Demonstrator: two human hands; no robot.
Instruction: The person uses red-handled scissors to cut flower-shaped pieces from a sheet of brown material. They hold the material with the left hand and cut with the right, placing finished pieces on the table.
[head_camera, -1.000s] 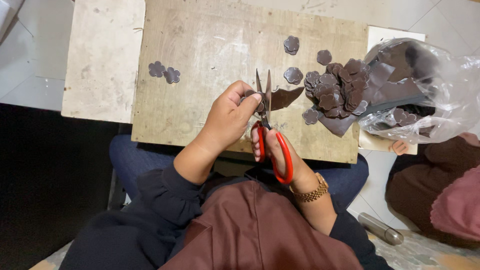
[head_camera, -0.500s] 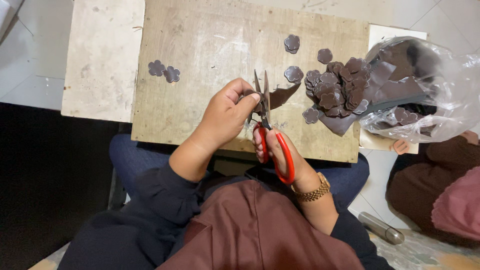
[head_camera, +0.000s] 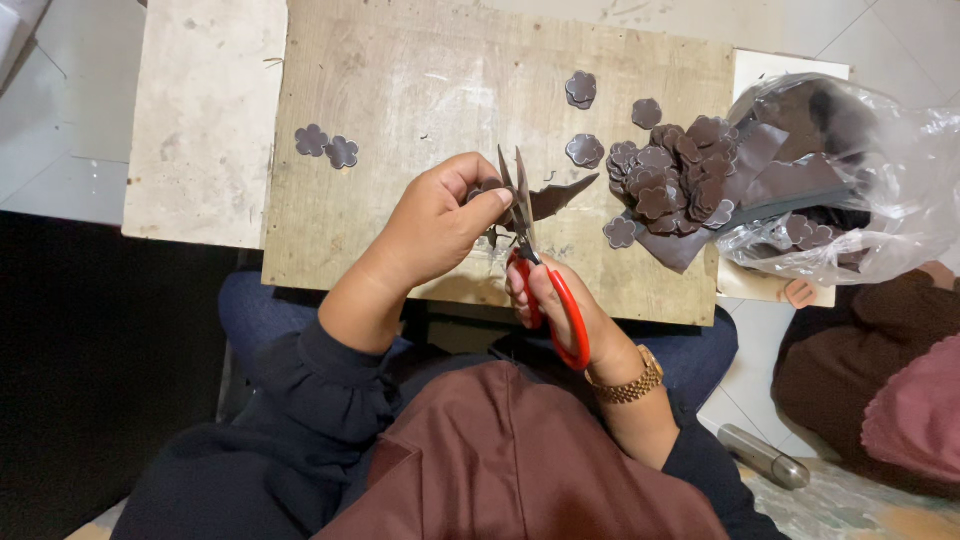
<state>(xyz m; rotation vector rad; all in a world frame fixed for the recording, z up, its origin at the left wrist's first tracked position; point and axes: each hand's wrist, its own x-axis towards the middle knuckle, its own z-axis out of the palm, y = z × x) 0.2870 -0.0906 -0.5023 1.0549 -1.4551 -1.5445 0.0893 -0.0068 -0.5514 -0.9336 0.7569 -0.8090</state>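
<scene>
Barely anything has shifted since a second ago: the scissors (head_camera: 530, 255) have their blades a touch wider now, points up, and both hands sit where they were. Left hand (head_camera: 440, 225) is closed, pinching a dark brown scrap (head_camera: 555, 196) between thumb and fingertips, the scrap's pointed tail sticking out toward the pile. Right hand (head_camera: 560, 310) is curled through the red handles, gripping them, a gold watch (head_camera: 625, 380) on the wrist. All this happens just above the near edge of a worn wooden board (head_camera: 400, 90), scuffed and pale, lying across the person's lap with a whitish slab (head_camera: 200, 110) along its left edge. Two flower-shaped cutouts (head_camera: 327, 147) rest on that slab, near its right edge. More cutouts are heaped in a pile (head_camera: 680, 175) toward the board's right edge, with a few singles scattered above it. At the far right corner, a crumpled clear plastic bag (head_camera: 880, 170) holds dark sheet material. Pale floor tiles (head_camera: 60, 150) show around, and a metal cylinder (head_camera: 765, 457) lies on the floor lower right.
</scene>
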